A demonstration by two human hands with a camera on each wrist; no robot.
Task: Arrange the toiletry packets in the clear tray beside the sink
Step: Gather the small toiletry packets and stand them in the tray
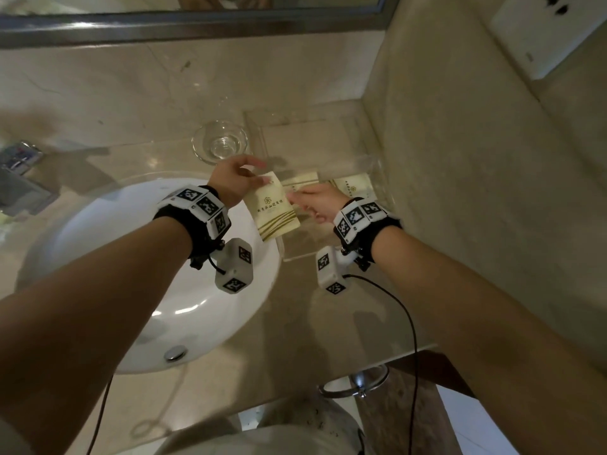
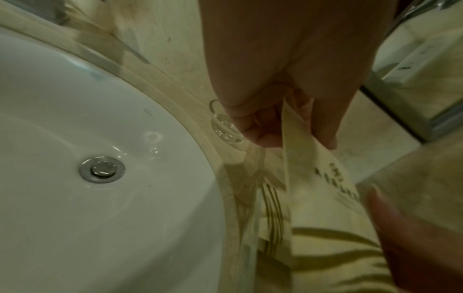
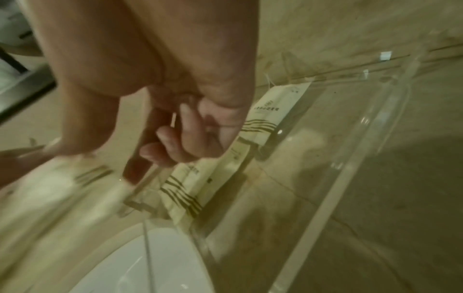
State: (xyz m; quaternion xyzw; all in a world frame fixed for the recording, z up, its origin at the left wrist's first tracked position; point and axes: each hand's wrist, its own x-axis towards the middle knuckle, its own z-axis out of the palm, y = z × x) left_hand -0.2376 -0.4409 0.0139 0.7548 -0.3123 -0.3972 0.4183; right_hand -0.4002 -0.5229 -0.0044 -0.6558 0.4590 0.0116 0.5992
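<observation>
A cream toiletry packet with olive stripes hangs over the clear tray's near left corner, beside the sink. My left hand pinches its top corner between thumb and fingers; the left wrist view shows that hand and the packet. My right hand meets the packet's right edge with thumb and forefinger, and its other fingers are curled. Two more packets lie flat inside the tray, and they appear again, striped, in the right wrist view.
A small glass dish stands just left of the tray's far end. A chrome tap is at the far left, the drain near the basin's front. A tiled wall bounds the tray's right side. Cables trail from both wrists.
</observation>
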